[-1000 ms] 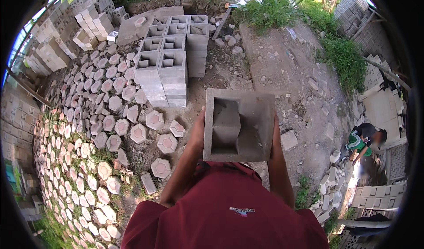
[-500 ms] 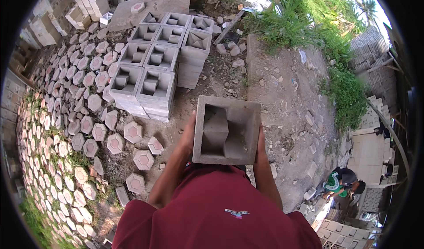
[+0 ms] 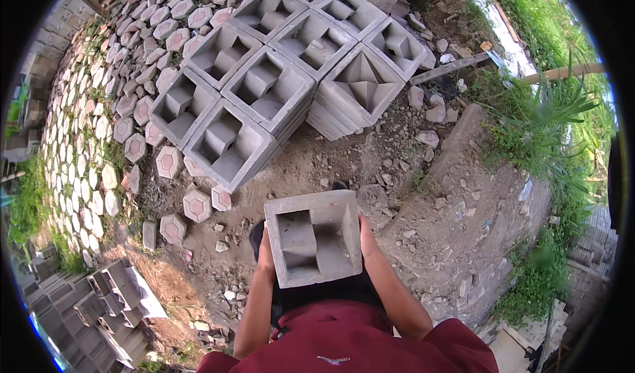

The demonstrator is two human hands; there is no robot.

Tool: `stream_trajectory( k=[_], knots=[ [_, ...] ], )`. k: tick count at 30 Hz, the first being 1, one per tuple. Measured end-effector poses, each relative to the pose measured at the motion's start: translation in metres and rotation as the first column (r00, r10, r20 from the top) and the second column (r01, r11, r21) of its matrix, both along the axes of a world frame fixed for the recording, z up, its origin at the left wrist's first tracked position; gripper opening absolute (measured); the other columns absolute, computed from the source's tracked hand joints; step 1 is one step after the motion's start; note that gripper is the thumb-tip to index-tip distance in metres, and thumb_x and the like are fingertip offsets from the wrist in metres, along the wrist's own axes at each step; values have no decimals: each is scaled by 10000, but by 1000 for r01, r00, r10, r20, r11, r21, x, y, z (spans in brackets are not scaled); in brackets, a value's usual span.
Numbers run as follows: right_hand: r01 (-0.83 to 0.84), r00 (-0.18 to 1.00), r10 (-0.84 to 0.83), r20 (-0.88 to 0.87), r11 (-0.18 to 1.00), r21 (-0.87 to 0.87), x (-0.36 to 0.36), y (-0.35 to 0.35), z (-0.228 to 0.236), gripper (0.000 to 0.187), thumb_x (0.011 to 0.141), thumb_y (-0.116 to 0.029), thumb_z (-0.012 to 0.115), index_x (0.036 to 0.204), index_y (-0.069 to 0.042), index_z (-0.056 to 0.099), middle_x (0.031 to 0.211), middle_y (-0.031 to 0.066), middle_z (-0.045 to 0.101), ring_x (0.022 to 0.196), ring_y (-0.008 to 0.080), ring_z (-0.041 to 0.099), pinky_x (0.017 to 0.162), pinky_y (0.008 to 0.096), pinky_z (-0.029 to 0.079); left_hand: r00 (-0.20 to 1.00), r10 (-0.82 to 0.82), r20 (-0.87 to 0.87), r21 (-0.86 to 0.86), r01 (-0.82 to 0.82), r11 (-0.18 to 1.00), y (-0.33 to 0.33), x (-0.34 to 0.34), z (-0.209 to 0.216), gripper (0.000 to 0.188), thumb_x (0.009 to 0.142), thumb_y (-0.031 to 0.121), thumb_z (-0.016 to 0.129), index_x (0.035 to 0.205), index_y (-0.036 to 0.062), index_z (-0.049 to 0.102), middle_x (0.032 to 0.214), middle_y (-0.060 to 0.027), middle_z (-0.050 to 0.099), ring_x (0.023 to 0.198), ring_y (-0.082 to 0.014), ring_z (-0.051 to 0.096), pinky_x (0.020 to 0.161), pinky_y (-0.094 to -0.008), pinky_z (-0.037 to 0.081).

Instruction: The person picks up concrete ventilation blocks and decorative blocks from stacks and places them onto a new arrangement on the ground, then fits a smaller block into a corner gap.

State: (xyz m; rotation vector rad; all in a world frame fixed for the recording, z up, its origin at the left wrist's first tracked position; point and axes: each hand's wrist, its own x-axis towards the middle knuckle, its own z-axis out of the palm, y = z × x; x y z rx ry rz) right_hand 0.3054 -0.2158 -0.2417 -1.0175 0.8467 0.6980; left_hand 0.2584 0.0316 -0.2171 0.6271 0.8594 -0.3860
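Observation:
A square grey concrete ventilation block (image 3: pixel 329 244) is held in front of my body, its open hollow face up toward me. My left hand (image 3: pixel 266 252) presses against its left side, and my right hand (image 3: pixel 366 235) clasps the right side. The fingers are partly hidden along the block's sides. Just ahead, slightly to the left, stands a stack of matching blocks (image 3: pixel 223 97), set close together in rows and several layers high. One block (image 3: pixel 365 82) on the stack's right side has a differently shaped, pointed hollow. A gap of bare ground lies between the held block and the stack.
Hexagonal pavers (image 3: pixel 197 204) cover the ground on the left, some lying loose near the stack. Rubble (image 3: pixel 436 111) and a wooden plank (image 3: pixel 452 68) lie to the right of it. Green plants (image 3: pixel 542 121) grow at far right. More blocks (image 3: pixel 106 293) stand at lower left.
I am closer to the stack, which looks larger, and my view has turned to the left. The ventilation block stays between both hands, now lower in view. The other person has left the view.

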Motion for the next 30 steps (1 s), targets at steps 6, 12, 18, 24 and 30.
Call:
stream_trajectory(
  k=[6,12,18,24,30],
  knots=[
    [-423,899,434,52,894,-144,131,-18,-120,508,950,-430,402,1233,-31,541,1172,34,568,1067,130,502,932,257,360,947,315,-62,54,-312,949,-51,-5,-247,484,946,375,313,1277,52,454,1212,-112,536,1105,-262,516,955,-387,413],
    [-398,885,451,115,862,-313,188,-37,-372,612,935,-508,369,1188,15,564,1174,101,578,1091,174,512,949,285,352,918,341,-201,173,-310,935,-81,87,-415,548,947,444,306,1298,49,452,1278,-96,501,1162,-285,456,1014,-386,326],
    [-497,787,611,84,709,-501,208,-50,-551,633,932,-521,350,1167,21,576,1120,137,606,1083,203,527,949,304,353,926,340,-162,206,-305,930,-91,100,-598,540,930,481,365,1291,98,485,1255,-45,517,1124,-228,463,959,-335,352],
    [-395,826,527,199,794,-463,207,-65,-647,539,941,-442,409,1074,34,622,1021,109,645,970,173,557,879,284,387,923,341,-177,298,-280,912,-117,123,-679,615,923,540,337,1319,80,436,1297,-93,472,1156,-257,469,986,-375,358],
    [-330,724,608,325,719,-611,253,-42,-693,543,905,-442,480,1003,72,626,933,212,655,924,272,608,840,335,418,899,407,160,171,-431,886,-102,164,-713,771,869,631,394,1384,64,307,1357,-119,390,1213,-276,427,1036,-405,314]
  ],
)
